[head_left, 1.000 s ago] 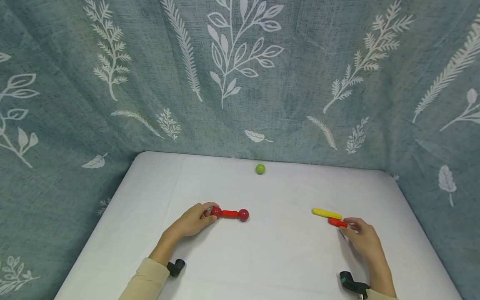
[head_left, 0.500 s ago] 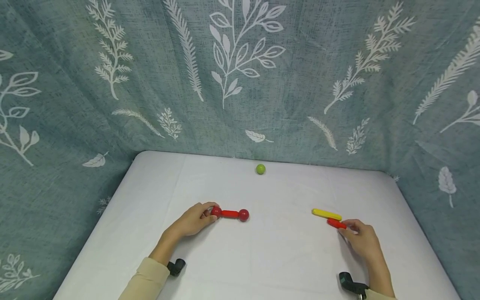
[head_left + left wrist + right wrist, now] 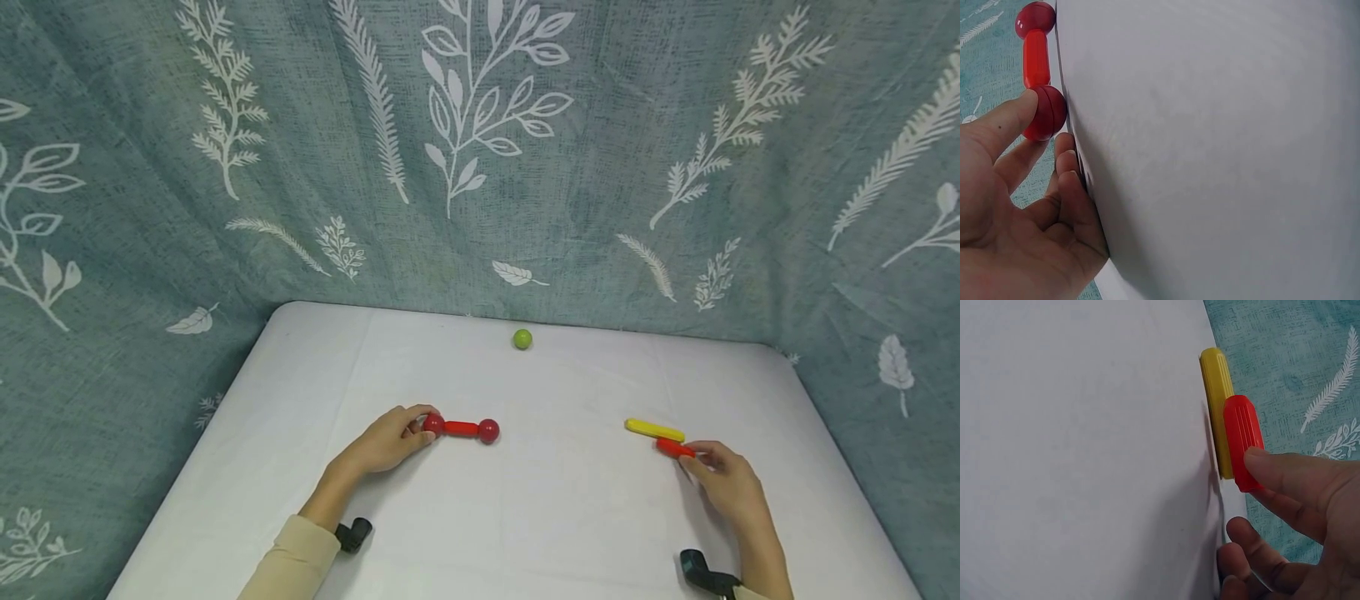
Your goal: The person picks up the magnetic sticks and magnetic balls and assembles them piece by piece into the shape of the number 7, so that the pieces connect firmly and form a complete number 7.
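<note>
A dumbbell-shaped piece, two dark red balls joined by a bright red rod, lies toward the middle of the white table. My left hand pinches its left ball between thumb and forefinger, the other fingers curled below. On the right, my right hand pinches a short red stick at its near end. This ridged stick overlaps a longer yellow stick in both the head and right wrist views. The red stick's near end is partly covered by my thumb.
A small green ball sits near the far edge of the white table. Teal cloth with white leaf prints hangs behind and at both sides. Black wrist mounts sit by the sleeves.
My right hand has shifted very slightly nearer with the red stick in its pinch. The left hand keeps its pinch on the red ball, and the loose things stay put.
</note>
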The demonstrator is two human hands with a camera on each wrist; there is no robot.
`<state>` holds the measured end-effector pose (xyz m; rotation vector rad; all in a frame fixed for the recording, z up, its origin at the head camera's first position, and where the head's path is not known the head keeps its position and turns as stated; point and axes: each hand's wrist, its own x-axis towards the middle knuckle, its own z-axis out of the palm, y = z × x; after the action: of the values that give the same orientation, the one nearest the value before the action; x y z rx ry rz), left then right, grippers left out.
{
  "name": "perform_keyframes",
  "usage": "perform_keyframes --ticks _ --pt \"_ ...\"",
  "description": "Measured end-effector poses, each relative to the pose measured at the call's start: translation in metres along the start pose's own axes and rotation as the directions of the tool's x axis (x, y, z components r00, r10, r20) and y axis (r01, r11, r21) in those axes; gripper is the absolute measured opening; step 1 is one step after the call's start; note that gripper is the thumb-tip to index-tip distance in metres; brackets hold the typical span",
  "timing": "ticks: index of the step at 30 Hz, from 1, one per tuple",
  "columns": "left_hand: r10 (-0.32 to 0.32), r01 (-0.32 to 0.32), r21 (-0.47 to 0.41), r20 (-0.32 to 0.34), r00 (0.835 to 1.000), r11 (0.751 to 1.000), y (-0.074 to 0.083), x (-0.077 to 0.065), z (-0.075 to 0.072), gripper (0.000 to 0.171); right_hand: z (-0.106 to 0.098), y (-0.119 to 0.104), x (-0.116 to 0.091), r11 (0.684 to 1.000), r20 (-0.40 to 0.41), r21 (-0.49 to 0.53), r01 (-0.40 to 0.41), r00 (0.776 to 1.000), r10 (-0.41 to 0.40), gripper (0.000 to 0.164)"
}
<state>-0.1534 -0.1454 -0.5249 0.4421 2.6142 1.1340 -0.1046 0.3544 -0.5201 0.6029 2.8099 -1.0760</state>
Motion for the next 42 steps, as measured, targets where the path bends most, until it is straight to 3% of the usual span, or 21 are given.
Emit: perform_keyframes --ticks 5,16,28,42 --pt "0.003 -0.003 0.004 0.001 1.0 1.0 0.0 -0.001 0.0 0.03 0.001 -0.011 -0.009 0.999 -0.002 0.033 0.003 1.0 -0.003 0.041" --pt "0.01 -0.01 0.003 0.003 1.0 1.0 0.001 -0.002 0.0 0.03 0.013 -0.034 -0.025 0.977 0.044 0.057 0.204 0.977 -0.206 0.035" --pt "-0.003 0.003 0.001 0.003 1.0 1.0 0.003 -0.001 -0.001 0.031 0.045 -0.066 -0.039 0.96 0.109 0.155 0.233 0.962 -0.251 0.028" --pt "-0.004 0.004 -0.001 0.004 1.0 1.0 0.002 -0.001 -0.001 0.031 0.082 -0.099 -0.059 0.918 0.163 0.224 0.327 0.916 -0.366 0.023"
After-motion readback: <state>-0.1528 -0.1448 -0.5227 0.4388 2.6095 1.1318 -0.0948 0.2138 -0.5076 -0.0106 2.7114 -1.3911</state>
